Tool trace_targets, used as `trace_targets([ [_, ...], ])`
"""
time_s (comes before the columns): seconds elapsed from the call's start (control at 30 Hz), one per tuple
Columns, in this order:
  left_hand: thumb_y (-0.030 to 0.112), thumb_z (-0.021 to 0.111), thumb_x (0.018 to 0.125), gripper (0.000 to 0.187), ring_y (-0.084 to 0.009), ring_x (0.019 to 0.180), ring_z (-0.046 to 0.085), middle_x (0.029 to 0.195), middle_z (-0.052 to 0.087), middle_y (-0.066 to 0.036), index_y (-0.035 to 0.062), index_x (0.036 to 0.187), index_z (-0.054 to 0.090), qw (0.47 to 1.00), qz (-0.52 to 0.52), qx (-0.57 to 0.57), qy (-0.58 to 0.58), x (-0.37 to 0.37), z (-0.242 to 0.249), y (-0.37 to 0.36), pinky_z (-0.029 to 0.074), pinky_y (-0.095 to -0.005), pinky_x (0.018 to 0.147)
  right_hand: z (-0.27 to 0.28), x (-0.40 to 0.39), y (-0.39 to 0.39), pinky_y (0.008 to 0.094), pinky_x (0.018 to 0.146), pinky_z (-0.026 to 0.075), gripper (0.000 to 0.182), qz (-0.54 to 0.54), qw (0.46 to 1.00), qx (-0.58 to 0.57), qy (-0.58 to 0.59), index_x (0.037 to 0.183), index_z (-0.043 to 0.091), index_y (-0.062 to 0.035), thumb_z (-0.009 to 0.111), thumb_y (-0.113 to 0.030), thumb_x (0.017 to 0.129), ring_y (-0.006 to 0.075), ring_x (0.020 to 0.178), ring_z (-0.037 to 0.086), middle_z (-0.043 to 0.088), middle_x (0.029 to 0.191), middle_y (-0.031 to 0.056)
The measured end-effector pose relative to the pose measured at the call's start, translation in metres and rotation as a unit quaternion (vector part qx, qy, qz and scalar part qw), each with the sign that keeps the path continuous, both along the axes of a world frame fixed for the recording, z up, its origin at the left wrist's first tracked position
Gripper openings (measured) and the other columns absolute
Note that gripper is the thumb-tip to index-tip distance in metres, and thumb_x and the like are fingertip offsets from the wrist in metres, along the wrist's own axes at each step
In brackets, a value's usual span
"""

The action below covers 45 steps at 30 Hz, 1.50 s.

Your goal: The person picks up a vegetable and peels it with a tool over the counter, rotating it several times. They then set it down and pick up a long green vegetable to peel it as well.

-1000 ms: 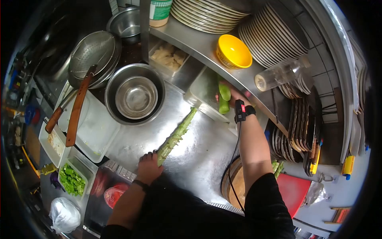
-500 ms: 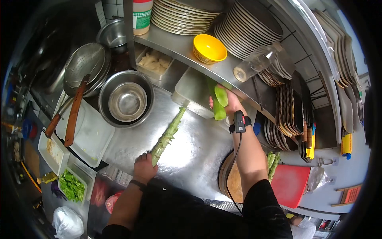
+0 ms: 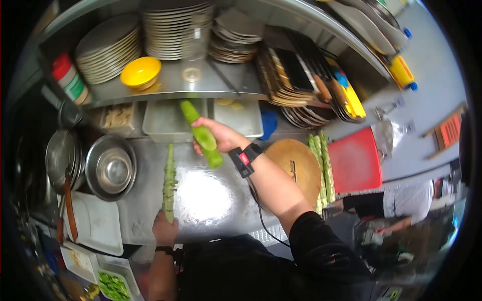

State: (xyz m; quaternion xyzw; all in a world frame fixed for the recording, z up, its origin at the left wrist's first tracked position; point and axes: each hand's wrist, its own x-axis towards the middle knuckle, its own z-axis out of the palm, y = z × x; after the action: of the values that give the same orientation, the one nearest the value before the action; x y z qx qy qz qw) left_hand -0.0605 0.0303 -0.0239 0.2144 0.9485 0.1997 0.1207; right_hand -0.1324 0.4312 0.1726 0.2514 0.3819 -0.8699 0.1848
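Note:
My left hand [image 3: 164,228] is wrapped round the lower end of a long knobbly green stalk [image 3: 169,183], which lies pointing away over the steel counter [image 3: 140,210]. In my right hand [image 3: 221,135] are bright green peeled stem pieces [image 3: 205,143], lying close together and held slantwise in front of a pale plastic tub [image 3: 150,123] under the shelf. How many pieces there are is hard to tell. A black strap with a small device [image 3: 244,159] sits on my right wrist, with a cable hanging from it.
Right of my right hand are a round wooden board [image 3: 296,163], more stalks [image 3: 326,170] and a red board [image 3: 354,163]. Nested metal bowls [image 3: 111,170] stand at left. The shelf holds plates and a yellow bowl [image 3: 140,72]. At far right is another person [image 3: 409,200].
The view has turned to the right. My right hand has drawn the green pieces back from the tub under the shelf. My left hand still holds the knobbly stalk.

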Motion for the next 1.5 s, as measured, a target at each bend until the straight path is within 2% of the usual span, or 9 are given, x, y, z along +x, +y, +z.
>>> trace_targets([
  [0.33,0.03,0.072,0.082,0.05,-0.0464,0.094,0.069,0.104,0.069,-0.024,0.0031,0.12,0.055,0.999,0.027,-0.044,-0.017,0.0,0.009,0.004,0.056,-0.0553,0.085,0.05,0.167,0.037,0.0404,0.073,0.062,0.036,-0.111,0.993,0.033,0.004,0.109,0.058,-0.0061,0.074,-0.034,0.094,0.0257,0.077,0.069,0.065,0.091,0.0109],
  [0.67,0.031,0.072,0.082,0.047,-0.0467,0.095,0.069,0.103,0.07,-0.024,0.0051,0.117,0.055,0.996,0.044,-0.078,-0.007,0.004,0.013,0.008,0.055,-0.0566,0.085,0.005,0.253,0.166,0.0368,0.069,0.061,0.042,-0.114,0.958,0.225,-0.134,0.112,0.062,-0.0036,0.078,-0.035,0.089,0.0239,0.077,0.07,0.066,0.091,0.0114],
  [0.77,0.031,0.073,0.082,0.052,-0.0463,0.095,0.069,0.105,0.07,-0.024,0.0048,0.123,0.055,0.996,0.04,-0.076,-0.004,0.004,0.012,0.007,0.056,-0.0561,0.085,-0.039,0.247,0.211,0.0366,0.07,0.056,0.05,-0.117,0.888,0.396,-0.204,0.106,0.072,0.0011,0.082,-0.04,0.079,0.0226,0.08,0.07,0.072,0.097,0.0123],
  [0.8,0.031,0.073,0.082,0.052,-0.0463,0.095,0.069,0.105,0.07,-0.024,0.0048,0.123,0.055,0.996,0.046,-0.08,-0.006,0.004,0.011,0.006,0.056,-0.0561,0.085,-0.014,0.239,0.207,0.0359,0.075,0.055,0.062,-0.059,0.837,0.496,-0.223,0.105,0.077,0.0052,0.084,-0.047,0.073,0.0242,0.084,0.069,0.075,0.103,0.0133],
  [0.97,0.031,0.074,0.081,0.059,-0.046,0.097,0.069,0.107,0.07,-0.025,0.004,0.13,0.055,0.995,0.047,-0.091,-0.016,0.003,0.01,0.006,0.056,-0.0552,0.087,-0.034,0.198,0.257,0.0389,0.084,0.056,0.076,0.065,0.74,0.618,-0.258,0.103,0.076,0.0117,0.086,-0.053,0.065,0.0275,0.094,0.072,0.076,0.104,0.0219],
  [1.03,0.031,0.075,0.081,0.059,-0.046,0.098,0.069,0.107,0.07,-0.025,0.0038,0.129,0.055,0.995,0.049,-0.092,-0.01,0.004,0.013,0.007,0.056,-0.0551,0.087,-0.038,0.18,0.264,0.041,0.098,0.057,0.075,0.129,0.63,0.715,-0.274,0.113,0.078,0.0055,0.087,-0.053,0.067,0.0357,0.113,0.073,0.076,0.118,0.024],
  [1.17,0.028,0.076,0.08,0.058,-0.0461,0.097,0.069,0.107,0.07,-0.026,0.0032,0.128,0.055,0.996,0.042,-0.077,-0.006,0.004,0.012,0.007,0.056,-0.0551,0.086,-0.061,0.153,0.274,0.0402,0.106,0.054,0.089,0.161,0.538,0.782,-0.271,0.141,0.06,-0.0006,0.087,-0.051,0.072,0.0314,0.129,0.066,0.068,0.138,0.0202],
  [1.3,0.028,0.077,0.079,0.058,-0.0462,0.096,0.069,0.107,0.07,-0.025,0.0031,0.126,0.056,0.996,0.045,-0.081,-0.012,0.002,0.007,0.005,0.056,-0.0551,0.086,-0.093,0.143,0.281,0.0441,0.103,0.056,0.081,0.124,0.465,0.846,-0.227,0.135,0.061,0.0008,0.087,-0.047,0.075,0.0353,0.121,0.068,0.071,0.129,0.0205],
  [1.5,0.03,0.078,0.078,0.058,-0.0455,0.094,0.07,0.105,0.071,-0.024,0.0039,0.125,0.056,0.995,0.037,-0.097,-0.005,0.003,0.005,0.004,0.057,-0.0546,0.084,-0.115,0.146,0.285,0.0461,0.101,0.056,0.049,0.123,0.496,0.83,-0.223,0.13,0.061,-0.0051,0.077,-0.027,0.089,0.037,0.12,0.068,0.068,0.13,0.0203],
])
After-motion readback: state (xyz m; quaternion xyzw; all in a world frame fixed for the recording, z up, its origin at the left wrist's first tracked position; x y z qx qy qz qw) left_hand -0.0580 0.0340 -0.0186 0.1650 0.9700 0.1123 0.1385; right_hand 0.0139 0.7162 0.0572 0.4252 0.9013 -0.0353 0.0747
